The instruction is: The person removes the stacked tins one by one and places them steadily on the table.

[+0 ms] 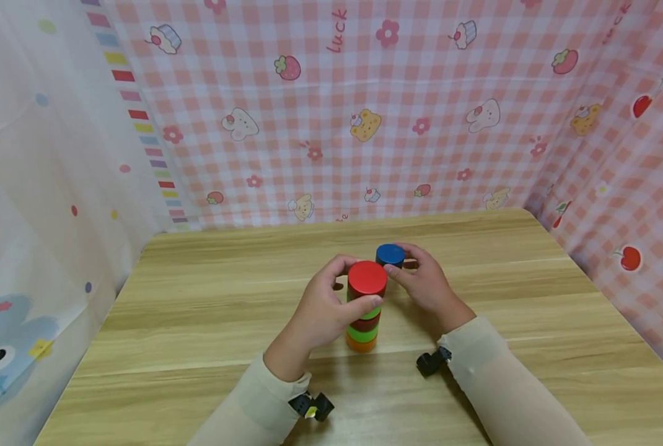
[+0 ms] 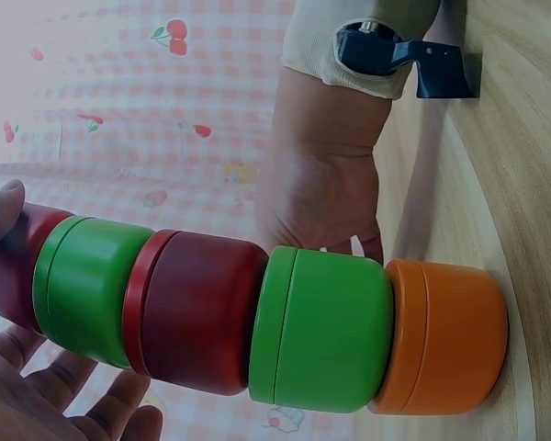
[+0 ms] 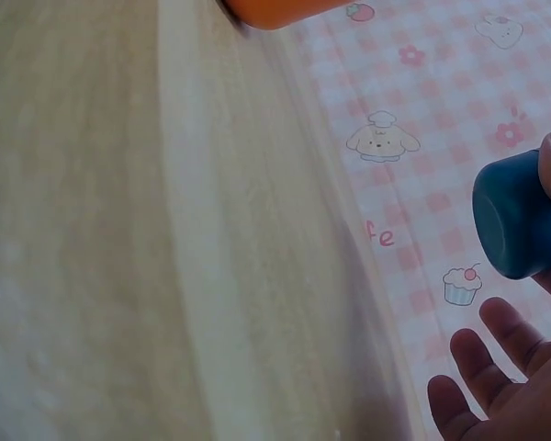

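Note:
Small round lidded jars stand stacked upright. At the bottom is an orange jar (image 1: 361,342) (image 2: 455,340), then a lower green jar (image 2: 335,331), a dark red jar (image 2: 207,312), an upper green jar (image 2: 92,285) and a red-lidded jar (image 1: 367,279) on top. My left hand (image 1: 326,306) grips this top jar between thumb and fingers. Just right of the stack, my right hand (image 1: 427,284) pinches a blue jar (image 1: 390,254) (image 3: 519,216) and holds it above the table. The other right-hand fingers (image 3: 468,354) are spread below that jar in the right wrist view.
The wooden table (image 1: 209,322) reaches back to a pink checked cloth (image 1: 320,124). A white patterned cloth (image 1: 41,155) hangs at the left, and a cherry-print one (image 1: 632,204) at the right. Each cuff carries a small black wrist device (image 1: 311,406).

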Tool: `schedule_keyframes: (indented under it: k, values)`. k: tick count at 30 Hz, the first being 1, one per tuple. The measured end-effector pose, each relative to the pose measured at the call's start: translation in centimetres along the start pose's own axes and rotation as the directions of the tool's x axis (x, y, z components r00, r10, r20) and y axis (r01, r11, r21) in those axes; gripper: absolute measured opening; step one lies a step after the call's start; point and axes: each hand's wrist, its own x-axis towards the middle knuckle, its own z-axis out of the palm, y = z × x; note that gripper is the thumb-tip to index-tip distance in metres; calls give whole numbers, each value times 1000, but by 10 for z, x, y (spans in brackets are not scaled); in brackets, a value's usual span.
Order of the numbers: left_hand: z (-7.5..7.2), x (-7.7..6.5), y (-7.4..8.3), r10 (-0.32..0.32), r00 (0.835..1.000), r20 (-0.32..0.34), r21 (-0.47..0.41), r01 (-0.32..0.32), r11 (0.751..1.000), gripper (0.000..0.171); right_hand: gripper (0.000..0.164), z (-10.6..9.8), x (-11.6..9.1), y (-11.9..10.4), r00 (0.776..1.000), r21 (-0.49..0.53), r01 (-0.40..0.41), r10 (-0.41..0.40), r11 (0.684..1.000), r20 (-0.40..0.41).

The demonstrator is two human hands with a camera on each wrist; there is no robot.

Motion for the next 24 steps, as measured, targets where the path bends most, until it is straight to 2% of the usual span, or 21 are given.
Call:
schedule_keyframes:
  k: [24]
  values:
    - [0,0,-2,11,1000,4,3,-11,1000,46,55,0,0,3,995,-75,-88,91,993,46]
